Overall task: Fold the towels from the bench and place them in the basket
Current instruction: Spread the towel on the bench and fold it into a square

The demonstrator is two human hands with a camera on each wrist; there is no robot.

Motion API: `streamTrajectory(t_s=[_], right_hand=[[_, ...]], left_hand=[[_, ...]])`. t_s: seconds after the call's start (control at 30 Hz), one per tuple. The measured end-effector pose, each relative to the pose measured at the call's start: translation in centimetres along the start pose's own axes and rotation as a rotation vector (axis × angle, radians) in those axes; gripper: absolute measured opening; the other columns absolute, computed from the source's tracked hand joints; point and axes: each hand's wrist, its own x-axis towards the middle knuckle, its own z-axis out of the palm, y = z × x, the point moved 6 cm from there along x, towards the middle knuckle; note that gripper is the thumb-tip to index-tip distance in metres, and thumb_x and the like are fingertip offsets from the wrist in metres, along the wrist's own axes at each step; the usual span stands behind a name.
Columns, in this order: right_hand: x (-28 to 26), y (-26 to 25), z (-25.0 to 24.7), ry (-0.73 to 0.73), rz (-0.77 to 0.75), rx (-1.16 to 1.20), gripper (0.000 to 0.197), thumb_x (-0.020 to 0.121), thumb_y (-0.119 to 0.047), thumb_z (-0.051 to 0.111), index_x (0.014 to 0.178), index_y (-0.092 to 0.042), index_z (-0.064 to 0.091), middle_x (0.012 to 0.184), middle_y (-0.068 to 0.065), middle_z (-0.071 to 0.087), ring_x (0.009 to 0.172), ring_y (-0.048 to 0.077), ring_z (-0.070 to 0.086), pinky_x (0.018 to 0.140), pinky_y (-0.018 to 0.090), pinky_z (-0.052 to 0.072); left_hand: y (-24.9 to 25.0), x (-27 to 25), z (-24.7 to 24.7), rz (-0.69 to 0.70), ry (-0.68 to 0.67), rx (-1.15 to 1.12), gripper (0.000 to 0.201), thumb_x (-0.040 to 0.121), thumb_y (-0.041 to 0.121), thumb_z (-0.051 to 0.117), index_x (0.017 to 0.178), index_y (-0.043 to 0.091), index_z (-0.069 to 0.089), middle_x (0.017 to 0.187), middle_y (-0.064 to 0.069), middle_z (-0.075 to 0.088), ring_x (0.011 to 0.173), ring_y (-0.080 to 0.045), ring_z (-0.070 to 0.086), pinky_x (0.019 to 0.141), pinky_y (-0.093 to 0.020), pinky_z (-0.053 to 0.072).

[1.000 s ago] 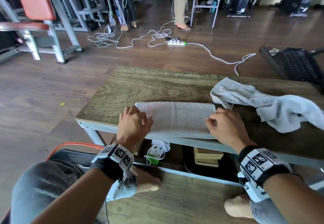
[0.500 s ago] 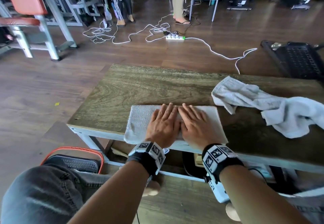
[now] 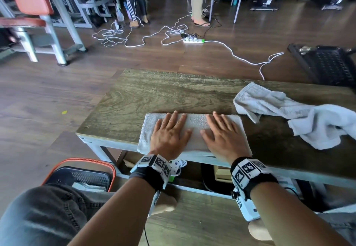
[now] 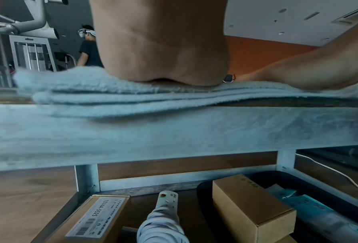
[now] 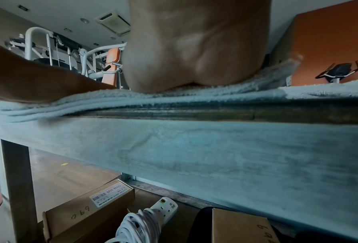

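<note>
A folded pale grey towel lies along the near edge of the wooden bench. My left hand lies flat on its left half with fingers spread. My right hand presses flat on its right half. The two hands are a little apart. In both wrist views the heels of the palms rest on the stacked towel layers. A second, crumpled towel lies at the bench's right end. The orange-rimmed basket stands on the floor at lower left, with folded cloth inside.
Cardboard boxes and a coiled power strip sit on the shelf under the bench. White cables and a power strip trail over the floor beyond. A black crate stands at far right. People's legs and gym machines fill the background.
One second ago my hands held the towel's two ends. They then came together flat at its middle, and now they have slid apart, left hand leftward and right hand rightward.
</note>
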Motion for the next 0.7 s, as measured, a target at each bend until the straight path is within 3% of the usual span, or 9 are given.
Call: streamTrajectory(t_s=[0.27,0.47,0.7], right_hand=[[-0.5,1.0,0.0,-0.030,0.038,0.036,0.077,0.094,-0.073,0.012,0.160,-0.033,0.004,0.168,-0.007,-0.004,0.154,0.013,-0.006,0.125,0.042,-0.003],[-0.9,1.8,-0.1,-0.062,0.083,0.049,0.082,0.091,-0.077,0.009,0.160,-0.033,0.002,0.167,-0.008,-0.009,0.153,0.011,-0.011,0.125,0.045,-0.003],[-1.0,2.0,-0.1,-0.049,0.103,0.022,0.086,0.090,-0.077,0.008,0.160,-0.027,0.003,0.168,-0.007,-0.008,0.154,0.014,-0.009,0.124,0.049,-0.002]], left_hand=[[-3.0,-1.0,-0.7,-0.074,0.061,-0.044,0.067,0.096,0.067,0.017,0.156,0.036,0.013,0.165,0.007,0.005,0.152,-0.012,0.000,0.124,-0.037,-0.001],[-4.4,-1.6,-1.3,-0.112,0.025,-0.032,0.068,0.096,0.068,0.015,0.156,0.037,0.009,0.165,0.010,0.001,0.152,-0.010,-0.003,0.123,-0.045,0.002],[-5.3,-1.8,-1.4,-0.127,0.055,-0.014,0.069,0.096,0.068,0.014,0.156,0.035,0.011,0.165,0.010,0.005,0.152,-0.011,-0.001,0.123,-0.045,0.005]])
